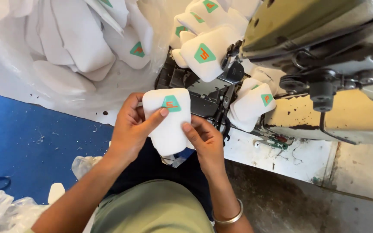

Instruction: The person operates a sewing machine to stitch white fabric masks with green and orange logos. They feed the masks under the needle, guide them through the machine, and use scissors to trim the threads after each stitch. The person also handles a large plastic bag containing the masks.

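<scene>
Both hands hold one white padded fabric piece (pixel 169 125) with a green triangular label near its top, above my lap. My left hand (pixel 130 129) grips its left side, thumb lying across the front just under the label. My right hand (pixel 206 142) holds its lower right edge, thumb on the front. More white pieces with the same green labels (pixel 203 51) are piled on the sewing machine's bed just beyond, and two (pixel 251 105) lie stacked to the right of my hands.
An old cream industrial sewing machine (pixel 324 56) fills the upper right, on a worn white table (pixel 290 155). A clear plastic bag with several white pieces (pixel 74 47) sits upper left. Blue floor (pixel 26 142) lies left, with crumpled plastic (pixel 1 211) at the bottom left.
</scene>
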